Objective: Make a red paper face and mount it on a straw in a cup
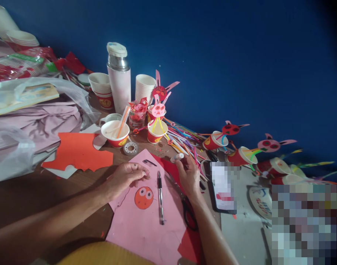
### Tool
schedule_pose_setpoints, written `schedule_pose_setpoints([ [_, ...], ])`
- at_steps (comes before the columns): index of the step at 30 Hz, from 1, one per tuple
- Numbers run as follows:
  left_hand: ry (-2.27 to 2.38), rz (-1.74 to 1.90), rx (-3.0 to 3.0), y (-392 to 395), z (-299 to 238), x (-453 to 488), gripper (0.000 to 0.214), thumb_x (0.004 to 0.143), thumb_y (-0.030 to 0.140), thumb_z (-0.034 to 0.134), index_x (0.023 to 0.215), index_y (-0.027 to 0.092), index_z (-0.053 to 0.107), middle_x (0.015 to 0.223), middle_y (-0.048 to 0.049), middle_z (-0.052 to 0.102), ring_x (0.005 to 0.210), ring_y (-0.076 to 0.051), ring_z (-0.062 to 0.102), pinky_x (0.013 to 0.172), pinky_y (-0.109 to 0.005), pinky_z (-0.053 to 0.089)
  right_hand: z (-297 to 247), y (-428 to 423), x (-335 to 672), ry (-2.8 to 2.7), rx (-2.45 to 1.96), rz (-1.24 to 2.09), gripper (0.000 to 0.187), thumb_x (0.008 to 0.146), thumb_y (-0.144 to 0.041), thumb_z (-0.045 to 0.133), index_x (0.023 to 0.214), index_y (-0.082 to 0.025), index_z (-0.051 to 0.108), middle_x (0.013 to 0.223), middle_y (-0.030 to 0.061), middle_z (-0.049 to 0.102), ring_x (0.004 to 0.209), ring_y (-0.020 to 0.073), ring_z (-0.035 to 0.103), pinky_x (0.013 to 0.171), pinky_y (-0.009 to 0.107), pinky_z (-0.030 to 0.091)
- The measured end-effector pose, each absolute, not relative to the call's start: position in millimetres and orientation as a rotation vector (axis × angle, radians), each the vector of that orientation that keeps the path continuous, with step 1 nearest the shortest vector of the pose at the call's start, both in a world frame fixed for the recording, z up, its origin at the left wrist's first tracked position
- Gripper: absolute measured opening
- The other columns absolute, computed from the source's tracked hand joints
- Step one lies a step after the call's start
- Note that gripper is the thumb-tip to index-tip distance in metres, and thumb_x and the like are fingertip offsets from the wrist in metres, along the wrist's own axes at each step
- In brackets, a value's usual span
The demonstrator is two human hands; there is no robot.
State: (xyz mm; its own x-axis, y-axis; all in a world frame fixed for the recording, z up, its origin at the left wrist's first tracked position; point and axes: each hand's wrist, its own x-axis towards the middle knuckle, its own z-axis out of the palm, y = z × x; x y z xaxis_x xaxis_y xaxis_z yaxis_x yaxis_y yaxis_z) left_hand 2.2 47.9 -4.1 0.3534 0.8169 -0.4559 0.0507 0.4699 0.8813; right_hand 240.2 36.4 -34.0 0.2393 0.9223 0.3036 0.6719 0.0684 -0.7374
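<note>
My left hand (129, 176) hovers over the pink paper (124, 232), thumb and fingers pinched together. Whatever sits between the fingertips is too small to name. In my right hand (189, 176) is a small white tube (177, 157), held by thumb and fingers above the paper's far right edge. Below and between the hands lies an orange paper circle (144, 198) with two white-and-dark eyes stuck on it. A black-and-clear pen (160, 198) rests to its right. Beside my right wrist are scissors (189, 217) with black handles, partly hidden.
Behind stand paper cups (115, 133), a thermos (120, 84) and cup figures with rabbit-like paper heads (158, 109). Orange scrap paper (80, 152) and a tape roll (130, 148) lie left. A phone (223, 187) is right. Pipe cleaners (185, 141) spread along the blue wall (234, 66).
</note>
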Motion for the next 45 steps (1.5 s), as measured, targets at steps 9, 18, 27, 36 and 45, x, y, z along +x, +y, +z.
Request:
schedule_pose_setpoints([
  [9,1.086,0.616,0.956,50,-9,2,0.023,0.065,0.034,0.068,0.076,0.014,0.072,0.076,-0.007,0.073,0.053,-0.01,0.05,0.05,-0.022,0.037,-30,39,237,-1.475,-1.7,0.36,0.02,0.086,-0.033,0.058,0.099,-0.02,0.067,0.084,0.0031,0.071,0.073,0.0186,0.063,0.068,0.029,0.047],
  [18,1.049,0.63,0.884,49,-10,1,0.023,0.067,0.035,0.071,0.076,0.014,0.072,0.078,-0.0061,0.072,0.057,-0.01,0.053,0.05,-0.021,0.036,-26,36,238,-1.323,-1.727,0.258,0.041,0.08,-0.039,0.065,0.115,-0.018,0.06,0.07,-0.0016,0.064,0.065,0.0168,0.058,0.065,0.029,0.045],
  [27,0.981,0.572,0.551,51,-2,4,0.022,0.059,0.028,0.08,0.071,0.013,0.071,0.072,-0.0053,0.07,0.064,-0.013,0.059,0.052,-0.021,0.036,3,12,208,-1.909,-1.222,-0.2,0.01,0.086,-0.015,0.062,0.09,-0.023,0.06,0.077,-0.0015,0.067,0.072,0.0151,0.06,0.079,0.036,0.036],
  [36,0.895,0.565,0.526,47,-1,4,0.024,0.063,0.03,0.078,0.075,0.013,0.068,0.067,-0.0042,0.067,0.059,-0.017,0.062,0.058,-0.027,0.043,-14,4,181,-2.167,-1.195,-0.166,0.015,0.086,-0.015,0.061,0.099,-0.024,0.061,0.082,0.0007,0.066,0.076,0.0161,0.058,0.08,0.036,0.033],
  [45,0.927,0.55,0.545,45,-2,6,0.028,0.06,0.031,0.078,0.078,0.012,0.068,0.068,-0.0051,0.068,0.061,-0.017,0.061,0.058,-0.027,0.043,-15,4,178,-2.178,-1.219,-0.193,0.011,0.089,-0.02,0.062,0.099,-0.023,0.06,0.081,0.0013,0.067,0.076,0.0176,0.057,0.078,0.036,0.033],
])
